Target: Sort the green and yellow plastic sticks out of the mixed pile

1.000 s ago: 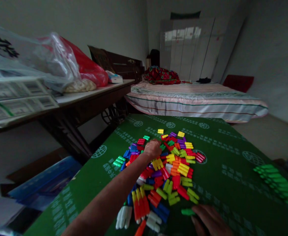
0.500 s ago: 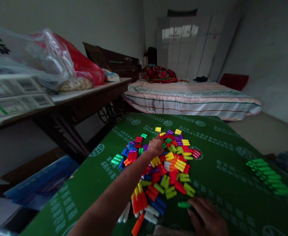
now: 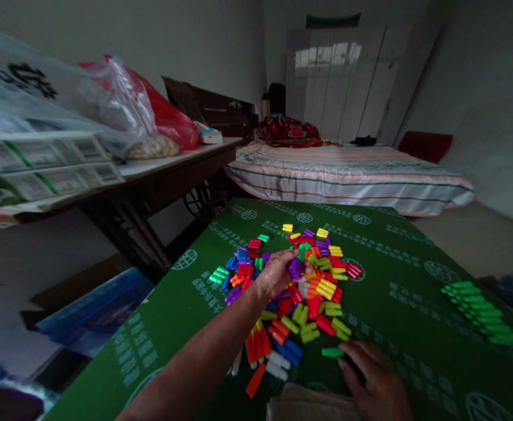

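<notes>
A heap of small plastic pieces [image 3: 309,292] in many colours lies on the green printed table cover [image 3: 392,280]. My left hand [image 3: 278,273] reaches over the heap, palm turned up, fingers curled round a purple piece [image 3: 295,268]. Near the front edge my right hand [image 3: 373,383] rests on the cover, its fingers bent, fingertips touching a single green piece [image 3: 332,352]. A row of green pieces [image 3: 479,310] lies apart at the right side of the table.
A dark wooden side table [image 3: 173,169] with plastic bags and boxes stands to the left. A blue bin [image 3: 94,307] sits on the floor below. A bed [image 3: 348,175] lies beyond the table and a folded cloth [image 3: 309,406] at its near edge.
My left hand has drawn back from the far part of the heap toward me and turned palm up with a purple piece in it. My right hand stays by the green piece.
</notes>
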### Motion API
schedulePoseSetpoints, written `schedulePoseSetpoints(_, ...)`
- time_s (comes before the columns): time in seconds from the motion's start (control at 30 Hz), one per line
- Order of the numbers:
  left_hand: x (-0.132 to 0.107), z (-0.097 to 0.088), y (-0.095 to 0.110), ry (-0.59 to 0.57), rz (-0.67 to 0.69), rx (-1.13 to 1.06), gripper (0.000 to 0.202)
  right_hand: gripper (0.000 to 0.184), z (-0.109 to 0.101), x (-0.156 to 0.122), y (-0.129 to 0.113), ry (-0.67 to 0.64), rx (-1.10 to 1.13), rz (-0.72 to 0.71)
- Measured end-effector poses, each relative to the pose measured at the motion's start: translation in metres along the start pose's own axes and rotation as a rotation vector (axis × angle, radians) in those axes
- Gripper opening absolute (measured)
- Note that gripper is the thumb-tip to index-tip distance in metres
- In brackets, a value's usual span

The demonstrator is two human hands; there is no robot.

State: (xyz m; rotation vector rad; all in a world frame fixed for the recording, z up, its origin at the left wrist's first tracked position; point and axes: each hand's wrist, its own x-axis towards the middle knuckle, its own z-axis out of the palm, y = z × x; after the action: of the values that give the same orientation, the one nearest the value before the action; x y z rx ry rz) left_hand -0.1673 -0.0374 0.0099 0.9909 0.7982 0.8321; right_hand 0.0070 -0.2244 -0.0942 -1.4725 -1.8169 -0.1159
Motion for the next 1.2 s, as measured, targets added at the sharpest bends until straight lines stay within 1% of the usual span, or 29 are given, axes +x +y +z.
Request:
schedulePoseSetpoints(0.1, -0.02, 0.004, -0.001, -0.026, -0.126, -0.164, 0.028, 0.021, -0.003, 0.0, -0.001, -0.042, 0.054, 0.076)
schedulePoseSetpoints(0.23, -0.044, 0.008, -0.007, -0.052, -0.244, -0.289, 0.036, 0.021, -0.01, 0.006, -0.005, -0.03, 0.176, 0.19)
schedulePoseSetpoints(0.4, -0.068, 0.011, -0.017, -0.099, -0.333, -0.326, 0.038, 0.026, -0.024, 0.033, -0.022, -0.008, 0.383, 0.377)
schedulePoseSetpoints(0.53, -0.084, 0.017, -0.028, -0.117, -0.373, -0.275, 0.038, 0.04, -0.026, 0.057, -0.04, -0.07, 0.634, 0.545)
schedulePoseSetpoints(0.6, -0.092, 0.021, -0.034, -0.121, -0.367, -0.226, 0.037, 0.046, -0.023, 0.064, -0.049, -0.108, 0.798, 0.588)
schedulePoseSetpoints(0.7, -0.105, 0.029, -0.042, -0.106, -0.326, -0.163, 0.033, 0.051, -0.019, 0.067, -0.061, -0.16, 0.994, 0.643)
schedulePoseSetpoints(0.83, -0.117, 0.036, -0.045, -0.021, -0.283, -0.085, 0.039, 0.048, -0.018, 0.065, -0.069, -0.226, 1.137, 0.693)
schedulePoseSetpoints(0.93, -0.121, 0.038, -0.046, 0.04, -0.271, -0.02, 0.045, 0.042, -0.019, 0.061, -0.065, -0.23, 1.165, 0.713)
schedulePoseSetpoints(1.0, -0.122, 0.038, -0.045, 0.036, -0.274, 0.029, 0.046, 0.04, -0.021, 0.058, -0.06, -0.214, 1.159, 0.727)
schedulePoseSetpoints(1.07, -0.123, 0.038, -0.043, 0.008, -0.263, 0.12, 0.045, 0.041, -0.024, 0.055, -0.053, -0.153, 1.097, 0.76)
schedulePoseSetpoints(1.13, -0.121, 0.036, -0.041, 0.001, -0.19, 0.305, 0.041, 0.044, -0.029, 0.054, -0.043, -0.077, 0.991, 0.801)
schedulePoseSetpoints(1.2, -0.117, 0.031, -0.04, 0.043, -0.031, 0.602, 0.037, 0.042, -0.035, 0.052, -0.031, -0.03, 0.894, 0.815)
